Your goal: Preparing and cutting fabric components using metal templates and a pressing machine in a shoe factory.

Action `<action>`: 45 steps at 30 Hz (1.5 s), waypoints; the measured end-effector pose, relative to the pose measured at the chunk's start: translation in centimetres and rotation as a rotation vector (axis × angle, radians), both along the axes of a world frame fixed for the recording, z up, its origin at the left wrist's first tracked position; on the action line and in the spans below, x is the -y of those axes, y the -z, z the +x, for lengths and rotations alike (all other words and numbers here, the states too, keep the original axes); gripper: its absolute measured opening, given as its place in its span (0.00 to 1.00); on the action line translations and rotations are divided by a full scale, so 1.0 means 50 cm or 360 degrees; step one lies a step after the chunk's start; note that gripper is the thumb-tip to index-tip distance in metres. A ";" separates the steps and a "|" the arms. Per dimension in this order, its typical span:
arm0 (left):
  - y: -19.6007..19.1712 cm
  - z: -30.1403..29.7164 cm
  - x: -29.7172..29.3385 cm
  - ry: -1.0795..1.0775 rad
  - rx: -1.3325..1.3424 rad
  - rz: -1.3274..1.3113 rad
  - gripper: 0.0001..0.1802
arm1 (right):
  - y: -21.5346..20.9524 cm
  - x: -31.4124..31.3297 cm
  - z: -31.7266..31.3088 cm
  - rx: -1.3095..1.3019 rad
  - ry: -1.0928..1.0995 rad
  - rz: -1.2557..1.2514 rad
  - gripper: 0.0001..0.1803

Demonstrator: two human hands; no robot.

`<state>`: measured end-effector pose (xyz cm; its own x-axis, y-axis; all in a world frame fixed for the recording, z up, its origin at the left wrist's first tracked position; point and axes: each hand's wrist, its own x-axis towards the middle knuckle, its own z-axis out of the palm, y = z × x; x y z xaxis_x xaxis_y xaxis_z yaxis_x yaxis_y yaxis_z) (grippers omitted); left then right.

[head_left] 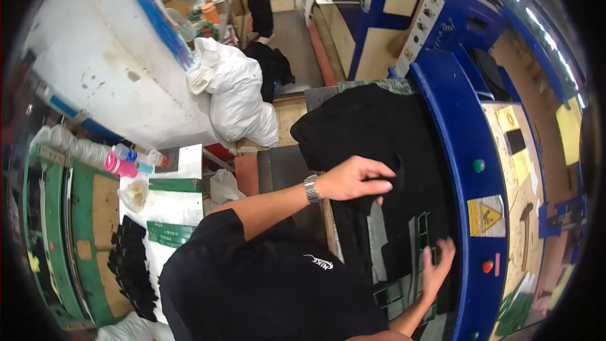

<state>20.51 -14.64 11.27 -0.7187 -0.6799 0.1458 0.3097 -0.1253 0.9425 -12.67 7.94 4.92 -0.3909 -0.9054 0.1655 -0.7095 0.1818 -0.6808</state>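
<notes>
Black fabric (379,120) covers the worktable in front of me, beside a blue machine beam. My left hand (353,179), with a metal-banded watch at the wrist, is just over the fabric, its thumb and fingers stretched out and apart. A raised fold of the fabric shows by its fingertips. My right hand (437,266) is spread beside a long green-edged metal frame (421,233), which looks like a cutting die. Whether it touches the frame is hard to tell. Another green frame (390,297) lies nearer to me. A grey strip (377,246) shows between the hands.
The blue beam (457,183) runs along the right, with green and red buttons and a yellow warning sign (486,216). On the left, a white table (183,205) carries green metal pieces, black cut pieces and bottles. White sacks (233,98) and a person (255,0) are farther off.
</notes>
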 end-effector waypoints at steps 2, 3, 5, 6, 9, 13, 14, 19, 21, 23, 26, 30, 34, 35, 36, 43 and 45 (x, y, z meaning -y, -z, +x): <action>-0.040 0.012 0.016 0.0291 0.0228 -0.0357 0.15 | -0.144 0.113 0.123 0.0416 -0.0173 -0.0240 0.38; -0.042 0.021 0.030 0.0371 0.0212 -0.0440 0.14 | -0.185 0.172 0.185 0.0587 -0.0319 -0.0405 0.50; -0.051 0.057 0.066 0.0503 0.0265 -0.0730 0.13 | -0.259 0.262 0.281 0.0439 -0.0631 -0.0363 0.57; -0.059 0.072 0.085 0.0533 0.0290 -0.0838 0.12 | -0.273 0.302 0.297 0.0290 -0.0857 -0.0255 0.54; -0.034 0.127 0.139 0.0567 0.0272 -0.0700 0.12 | -0.278 0.379 0.369 0.0533 -0.1032 0.0483 0.25; 0.015 0.208 0.205 0.0464 0.0209 -0.0784 0.17 | -0.251 0.415 0.400 0.0802 -0.0736 0.0872 0.10; 0.011 0.233 0.225 0.0661 0.0347 -0.0742 0.19 | -0.256 0.421 0.394 0.0793 -0.0720 0.0862 0.10; 0.135 0.343 0.279 0.0885 0.0490 -0.0568 0.23 | -0.237 0.502 0.323 0.0659 -0.0354 0.0873 0.08; 0.201 0.368 0.288 0.0887 0.0623 -0.0365 0.22 | -0.181 0.531 0.262 0.0662 -0.0119 0.0819 0.06; 0.240 0.365 0.290 0.0891 0.0758 -0.0171 0.21 | -0.106 0.544 0.173 0.0628 0.0028 0.0733 0.07; 0.298 0.362 0.283 0.0639 0.0953 0.0322 0.17 | 0.016 0.579 0.079 0.0710 0.0192 0.0618 0.08; 0.305 0.335 0.274 0.0367 0.0917 0.0557 0.17 | 0.143 0.622 0.002 0.0474 0.0271 0.0499 0.10; 0.325 0.378 0.269 0.0270 0.1176 0.0683 0.20 | 0.201 0.710 0.029 -0.0137 0.0155 0.0373 0.19; 0.337 0.393 0.266 0.0229 0.1234 0.0627 0.21 | 0.189 0.727 0.051 -0.0245 0.0090 0.0551 0.23; 0.346 0.386 0.263 0.0284 0.1210 0.0599 0.22 | 0.199 0.706 0.044 -0.0453 0.0031 0.0408 0.25; 0.440 0.368 0.249 0.0271 0.1292 0.0478 0.21 | 0.253 0.690 -0.024 -0.0229 0.0346 0.0449 0.24; 0.460 0.378 0.251 0.0255 0.1376 0.0022 0.23 | 0.250 0.701 -0.032 -0.0342 0.0370 0.0524 0.26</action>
<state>39.44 -27.19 -11.74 -0.6604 -0.5591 -0.5012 -0.5342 -0.1193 0.8369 -14.26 -27.10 -7.60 -0.5781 -0.8158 -0.0172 -0.7431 0.5351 -0.4019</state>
